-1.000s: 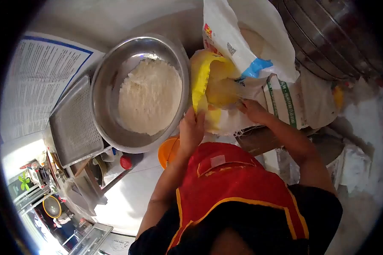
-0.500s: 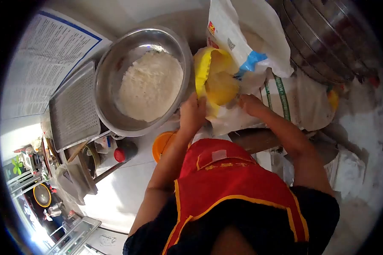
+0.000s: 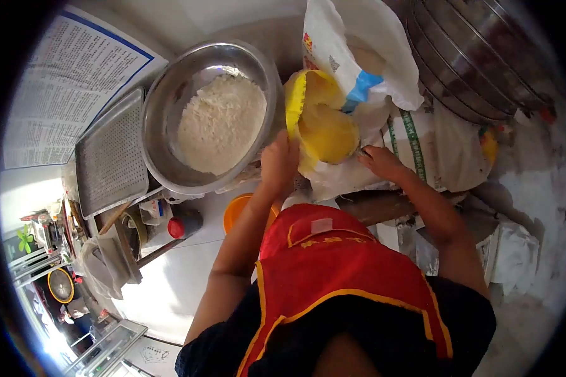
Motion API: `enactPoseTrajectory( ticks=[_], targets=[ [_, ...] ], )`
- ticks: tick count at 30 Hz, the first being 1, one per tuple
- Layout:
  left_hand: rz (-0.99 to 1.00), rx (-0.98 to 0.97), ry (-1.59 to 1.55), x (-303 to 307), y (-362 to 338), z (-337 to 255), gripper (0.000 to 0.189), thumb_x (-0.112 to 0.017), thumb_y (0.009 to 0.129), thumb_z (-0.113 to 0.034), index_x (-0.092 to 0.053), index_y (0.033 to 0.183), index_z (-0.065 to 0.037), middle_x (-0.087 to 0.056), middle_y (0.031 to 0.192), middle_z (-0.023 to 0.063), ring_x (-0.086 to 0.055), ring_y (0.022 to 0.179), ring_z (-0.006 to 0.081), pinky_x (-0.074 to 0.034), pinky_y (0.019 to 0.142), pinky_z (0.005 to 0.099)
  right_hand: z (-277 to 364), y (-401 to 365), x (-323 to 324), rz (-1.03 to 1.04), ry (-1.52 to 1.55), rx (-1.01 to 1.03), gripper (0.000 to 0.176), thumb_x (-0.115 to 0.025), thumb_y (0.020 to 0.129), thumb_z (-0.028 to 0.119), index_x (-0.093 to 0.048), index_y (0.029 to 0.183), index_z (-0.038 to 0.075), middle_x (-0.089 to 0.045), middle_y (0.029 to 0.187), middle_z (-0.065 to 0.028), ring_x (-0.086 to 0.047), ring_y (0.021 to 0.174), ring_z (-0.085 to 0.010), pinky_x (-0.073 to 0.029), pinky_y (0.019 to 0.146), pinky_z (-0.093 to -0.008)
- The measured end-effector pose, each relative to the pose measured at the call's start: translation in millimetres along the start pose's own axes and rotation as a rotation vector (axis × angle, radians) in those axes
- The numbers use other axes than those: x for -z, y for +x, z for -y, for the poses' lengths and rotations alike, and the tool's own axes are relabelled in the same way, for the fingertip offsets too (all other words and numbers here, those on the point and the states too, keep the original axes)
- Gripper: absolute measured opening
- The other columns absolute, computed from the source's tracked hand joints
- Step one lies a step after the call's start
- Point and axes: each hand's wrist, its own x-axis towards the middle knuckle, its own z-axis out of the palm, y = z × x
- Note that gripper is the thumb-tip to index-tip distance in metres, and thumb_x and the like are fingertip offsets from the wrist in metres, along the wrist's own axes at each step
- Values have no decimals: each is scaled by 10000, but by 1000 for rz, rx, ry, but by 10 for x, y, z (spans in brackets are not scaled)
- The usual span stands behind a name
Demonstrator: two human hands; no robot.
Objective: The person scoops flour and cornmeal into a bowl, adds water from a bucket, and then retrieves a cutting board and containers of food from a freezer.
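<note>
My left hand (image 3: 279, 159) is closed on the near left edge of a yellow-rimmed bag (image 3: 295, 103), right beside the bowl. In the bag's mouth sits a rounded yellow scoop (image 3: 330, 139), tilted, with pale powder about it. Fingers of my right hand (image 3: 382, 163) pinch a short dark handle end at the scoop's right side. To the left, a large steel bowl (image 3: 160, 135) holds a heap of white flour (image 3: 223, 125). Behind the yellow bag stands an open white sack (image 3: 383, 53) with a blue patch, its top folded back.
A perforated metal tray (image 3: 110, 154) leans left of the bowl, below a printed notice (image 3: 63, 81). Stacked round steamers (image 3: 471, 60) stand at the back right. Sacks with green stripes (image 3: 415, 141) lie to the right. An orange bucket (image 3: 238, 210) and a red-lidded jar (image 3: 177, 227) sit below.
The rounded yellow scoop has shifted slightly right and shows more plainly. My right hand has moved a little right and down with it. My left hand keeps its hold on the bag edge.
</note>
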Motion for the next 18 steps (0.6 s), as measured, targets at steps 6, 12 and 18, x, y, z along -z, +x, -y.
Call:
enactPoseTrajectory(
  ticks=[6,12,18],
  targets=[
    [21,74,5,50,-47,-33,174,-509,795,-179,-475,802,-8,-551,706,231,-528,689,416,-414,581,457,-281,-326,-7,-96,130,57,296,-540,802,258,-528,942,-3,-585,793,-183,-573,698,-285,-437,654,-363],
    [6,71,-4,37,-58,36,175,-515,790,-167,-472,789,3,-533,694,223,-517,675,408,-406,573,427,-429,-389,15,-59,197,93,297,-566,784,236,-528,958,-2,-575,767,-139,-543,654,-225,-433,640,-336],
    [6,39,-1,58,-80,131,168,-490,803,-184,-471,810,-17,-555,702,241,-528,691,431,-414,594,492,-245,-612,144,-57,244,84,304,-573,790,238,-528,980,5,-582,781,-126,-540,646,-193,-436,619,-313]
  ],
)
